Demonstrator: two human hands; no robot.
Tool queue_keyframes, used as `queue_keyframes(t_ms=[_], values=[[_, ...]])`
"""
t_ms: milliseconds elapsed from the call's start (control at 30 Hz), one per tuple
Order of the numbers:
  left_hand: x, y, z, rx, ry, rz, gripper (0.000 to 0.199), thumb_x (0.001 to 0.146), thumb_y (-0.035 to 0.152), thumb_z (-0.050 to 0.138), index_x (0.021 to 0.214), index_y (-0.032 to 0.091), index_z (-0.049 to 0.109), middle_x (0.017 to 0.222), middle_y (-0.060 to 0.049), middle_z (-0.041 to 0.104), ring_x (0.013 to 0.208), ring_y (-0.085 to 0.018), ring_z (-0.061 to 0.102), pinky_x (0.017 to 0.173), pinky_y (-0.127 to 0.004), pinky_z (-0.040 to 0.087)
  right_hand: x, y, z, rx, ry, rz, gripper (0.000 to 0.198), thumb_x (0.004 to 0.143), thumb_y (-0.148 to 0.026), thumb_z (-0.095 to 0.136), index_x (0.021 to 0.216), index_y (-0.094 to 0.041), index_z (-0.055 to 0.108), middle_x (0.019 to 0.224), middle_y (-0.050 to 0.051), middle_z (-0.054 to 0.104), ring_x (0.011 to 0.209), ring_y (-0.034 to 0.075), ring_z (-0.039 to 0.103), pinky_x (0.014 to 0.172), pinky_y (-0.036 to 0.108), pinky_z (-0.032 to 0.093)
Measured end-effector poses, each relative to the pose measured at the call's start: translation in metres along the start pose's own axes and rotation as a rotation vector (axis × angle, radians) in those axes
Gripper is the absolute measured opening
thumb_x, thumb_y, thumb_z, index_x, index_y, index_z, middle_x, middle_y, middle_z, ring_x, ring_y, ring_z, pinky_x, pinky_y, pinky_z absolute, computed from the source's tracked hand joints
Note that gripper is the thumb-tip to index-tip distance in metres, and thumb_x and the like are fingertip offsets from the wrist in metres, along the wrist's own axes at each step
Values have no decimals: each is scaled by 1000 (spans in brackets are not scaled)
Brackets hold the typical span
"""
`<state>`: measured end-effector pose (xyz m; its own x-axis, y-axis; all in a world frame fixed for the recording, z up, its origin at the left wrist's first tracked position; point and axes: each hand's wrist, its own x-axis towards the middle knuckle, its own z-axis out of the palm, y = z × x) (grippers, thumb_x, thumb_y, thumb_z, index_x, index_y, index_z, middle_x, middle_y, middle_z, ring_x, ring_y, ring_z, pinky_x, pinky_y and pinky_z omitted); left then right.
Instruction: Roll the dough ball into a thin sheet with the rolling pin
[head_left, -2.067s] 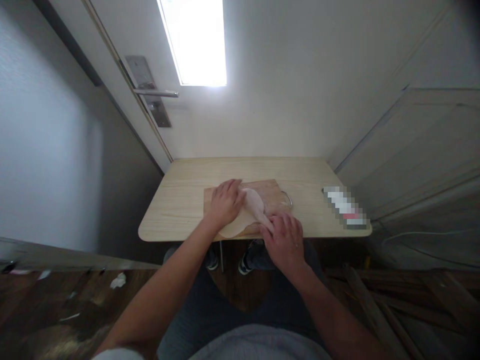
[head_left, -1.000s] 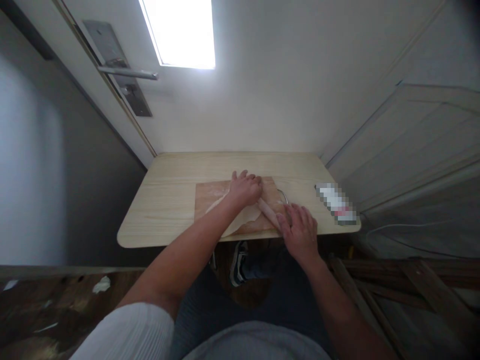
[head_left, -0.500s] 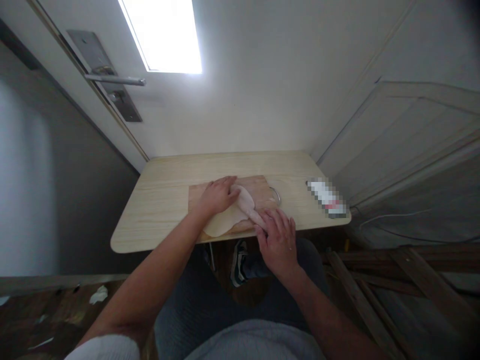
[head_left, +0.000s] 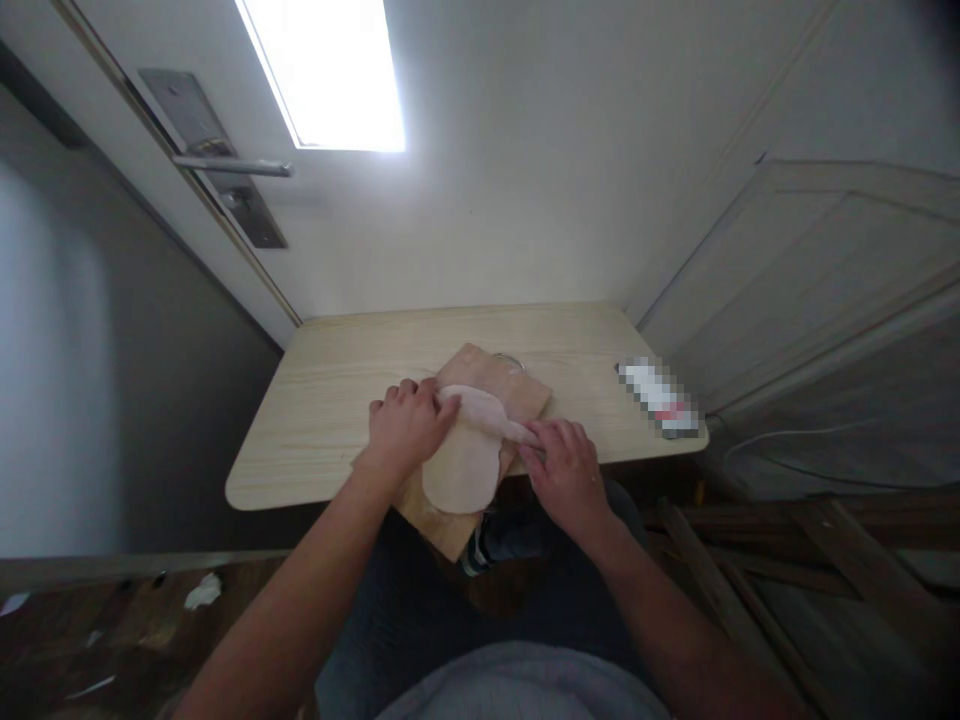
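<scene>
A pale, flat sheet of dough [head_left: 461, 478] lies on a wooden cutting board [head_left: 529, 393], which sits diagonally with its near corner over the table's front edge. Across the dough's far part lies a pale rolling pin [head_left: 517, 432], thicker toward the left; where pin and dough meet is hard to make out. My right hand [head_left: 566, 470] is closed around the pin's right end. Thumb toward the dough, my left hand [head_left: 409, 425] curls at the far left edge of the dough, by the pin's left end. Its fingertips are partly hidden, as is that end.
The board rests on a light wooden table [head_left: 315, 400]. A blurred-out flat object [head_left: 660, 398] lies at the table's right end. Behind stands a white door with a metal handle [head_left: 232, 165]. Wooden slats [head_left: 742, 580] are at lower right, and my legs are under the table.
The board has turned counterclockwise with the dough, its metal ring moving from the right side to the far side. My left hand has shifted left and nearer; my right hand moved slightly right.
</scene>
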<state>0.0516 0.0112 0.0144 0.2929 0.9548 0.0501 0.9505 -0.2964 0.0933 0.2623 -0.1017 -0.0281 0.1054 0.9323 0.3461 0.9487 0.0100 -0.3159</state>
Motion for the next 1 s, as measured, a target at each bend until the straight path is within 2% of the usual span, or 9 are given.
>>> queue_keyframes(t_ms=[100,233,367,500,733,1000], values=[[3,2,3,-31,65,-11,55,101,56,29,135,22,56,128,-15,64,118,-34,58,99,-53,45,1,3,0,22,-21,-19,28,96,-33,56,119,-21,66,112,9,65,104,25,53,88,36,41],[19,3,19,-108,92,169,48,104,43,30,143,24,49,149,-9,53,136,-27,47,113,-47,37,6,2,-1,-24,-25,-26,29,96,-36,55,119,-23,67,117,9,67,109,26,53,95,38,39],[35,2,29,-113,79,236,50,104,42,27,150,28,42,158,-6,45,145,-27,36,118,-56,28,16,-2,5,-119,28,-14,40,99,-48,48,121,-20,67,129,11,66,121,30,51,105,46,32],[52,5,29,-127,19,237,52,104,43,23,152,32,40,162,-5,39,147,-30,34,117,-62,27,31,1,15,-198,59,43,49,103,-50,39,132,-19,62,137,14,63,130,34,46,109,55,26],[86,14,28,-152,9,242,51,103,43,26,148,31,46,154,-7,48,141,-30,40,114,-64,29,62,17,23,-240,39,115,53,103,-50,34,142,-21,56,146,14,56,135,37,42,111,63,24],[119,23,33,-144,30,219,48,102,41,28,139,28,56,145,-10,56,133,-32,47,109,-64,34,89,31,31,-242,-11,189,52,102,-50,36,142,-25,57,146,13,56,135,38,42,109,67,26]])
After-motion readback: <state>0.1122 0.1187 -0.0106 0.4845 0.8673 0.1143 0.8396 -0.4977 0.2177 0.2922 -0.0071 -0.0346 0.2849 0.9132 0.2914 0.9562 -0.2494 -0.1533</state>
